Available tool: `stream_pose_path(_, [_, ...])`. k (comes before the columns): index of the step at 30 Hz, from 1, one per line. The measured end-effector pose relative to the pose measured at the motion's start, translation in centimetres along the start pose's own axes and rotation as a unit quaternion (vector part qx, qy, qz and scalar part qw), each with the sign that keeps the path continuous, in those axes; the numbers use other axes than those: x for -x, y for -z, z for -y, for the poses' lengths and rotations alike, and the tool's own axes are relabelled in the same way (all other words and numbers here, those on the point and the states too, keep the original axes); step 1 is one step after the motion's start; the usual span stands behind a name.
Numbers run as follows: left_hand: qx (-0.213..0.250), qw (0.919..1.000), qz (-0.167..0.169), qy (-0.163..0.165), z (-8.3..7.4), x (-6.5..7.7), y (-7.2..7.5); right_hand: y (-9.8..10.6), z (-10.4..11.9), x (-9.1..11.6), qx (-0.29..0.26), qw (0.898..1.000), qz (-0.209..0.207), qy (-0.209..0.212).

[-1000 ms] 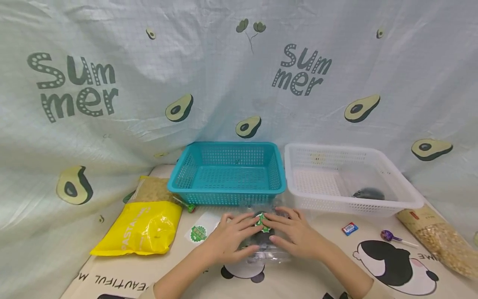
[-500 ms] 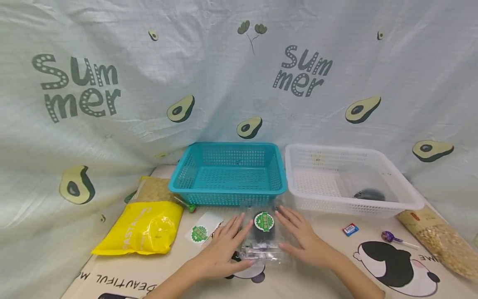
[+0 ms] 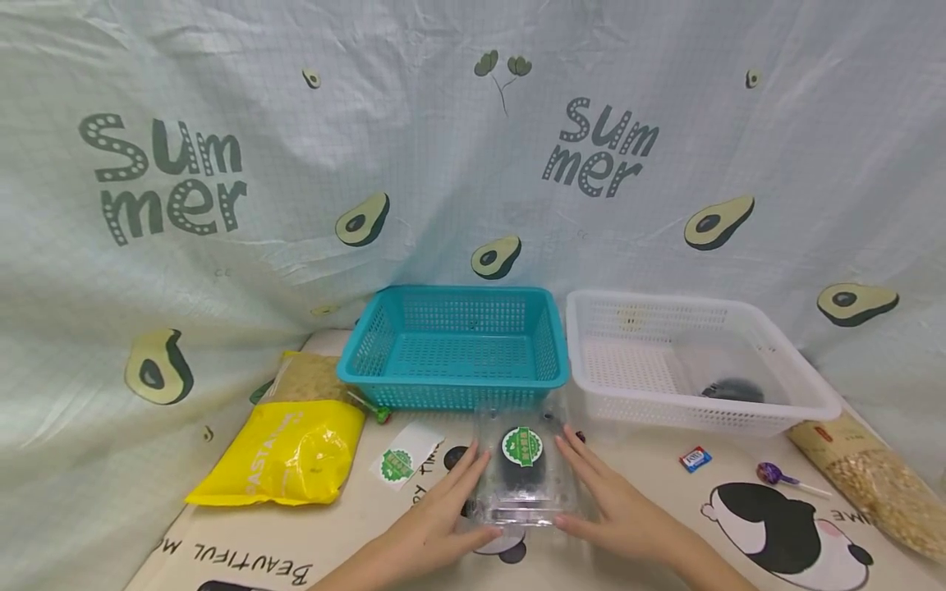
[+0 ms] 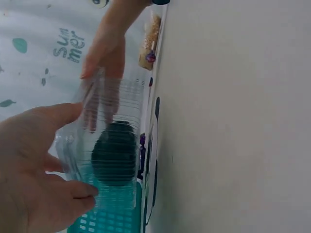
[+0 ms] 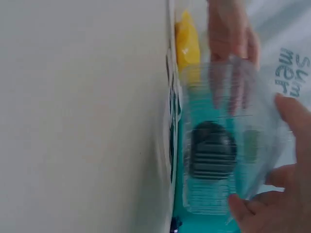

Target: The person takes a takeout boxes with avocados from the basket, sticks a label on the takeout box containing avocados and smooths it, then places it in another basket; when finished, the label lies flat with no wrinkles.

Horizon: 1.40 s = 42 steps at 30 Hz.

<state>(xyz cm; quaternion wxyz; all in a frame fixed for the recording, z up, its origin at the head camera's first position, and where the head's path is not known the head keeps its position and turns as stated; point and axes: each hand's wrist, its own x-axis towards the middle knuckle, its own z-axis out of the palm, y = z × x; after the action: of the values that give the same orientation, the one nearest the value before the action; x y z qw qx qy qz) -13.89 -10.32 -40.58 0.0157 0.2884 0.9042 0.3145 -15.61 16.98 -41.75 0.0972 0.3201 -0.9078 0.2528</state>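
Note:
A clear plastic clamshell box (image 3: 521,492) with a green-and-white round sticker on its lid lies at the middle front of the table. A dark oval object (image 4: 114,155) shows through its ribbed wall. My left hand (image 3: 443,517) holds the box's left side, thumb at the front corner and fingers along the side. On the opposite side my right hand (image 3: 617,509) holds it the same way. In the right wrist view the right thumb and fingers (image 5: 243,206) bracket the box's edge.
Behind the box stand a teal basket (image 3: 451,386) and a white basket (image 3: 702,406) holding another clear box. A yellow pasta bag (image 3: 288,460) and a sticker sheet (image 3: 406,455) lie left. Right are a small candy (image 3: 695,459), a lollipop (image 3: 772,474) and a grain bag (image 3: 872,476).
Both hands have come off the top of the lid, uncovering the sticker, and moved apart to the box's two sides. The head view has tilted slightly up.

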Motion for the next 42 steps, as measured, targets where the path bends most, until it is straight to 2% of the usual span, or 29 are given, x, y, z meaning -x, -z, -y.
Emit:
stream_pose_path(5, [-0.02, 0.9987, -0.046, -0.012, -1.6, 1.2, 2.2, 2.0, 2.2, -0.4, 0.022, 1.0, -0.013, 0.018])
stream_pose_path(9, [-0.018, 0.9942, -0.104, -0.023, -2.3, 0.9, 4.8, 4.2, 3.8, -2.7, 0.003, 0.998, -0.04, 0.038])
stream_pose_path(14, [-0.017, 0.9864, -0.16, -0.031, -1.5, -1.5, 8.5, 5.5, 3.8, -7.9, -0.038, 0.996, -0.05, 0.058])
stream_pose_path(18, [-0.012, 0.9823, -0.185, -0.024, 0.7, -4.2, 11.0, 5.1, 2.9, -12.6, -0.057, 0.997, -0.04, 0.044])
stream_pose_path(21, [-0.011, 0.9812, -0.192, 0.002, 2.7, -6.2, 12.3, 4.3, 2.2, -16.2, -0.087, 0.996, -0.019, 0.017])
stream_pose_path(26, [-0.021, 0.9811, -0.182, 0.064, 6.2, -9.1, 13.1, 1.7, 0.8, -21.1, -0.142, 0.99, 0.017, -0.022])
stream_pose_path(30, [-0.033, 0.9797, -0.161, 0.116, 8.6, -10.4, 12.9, -0.9, 0.0, -23.4, -0.163, 0.984, 0.047, -0.059])
stream_pose_path(36, [-0.072, 0.972, -0.101, 0.2, 10.6, -10.9, 12.0, -3.8, -0.3, -24.4, -0.173, 0.968, 0.146, -0.113])
stream_pose_path(39, [-0.092, 0.9673, -0.075, 0.224, 10.8, -10.9, 11.8, -4.3, -0.2, -24.5, -0.147, 0.965, 0.185, -0.113])
stream_pose_path(42, [-0.113, 0.9601, -0.065, 0.248, 10.7, -11.0, 11.7, -4.3, -0.1, -24.7, -0.124, 0.965, 0.208, -0.101])
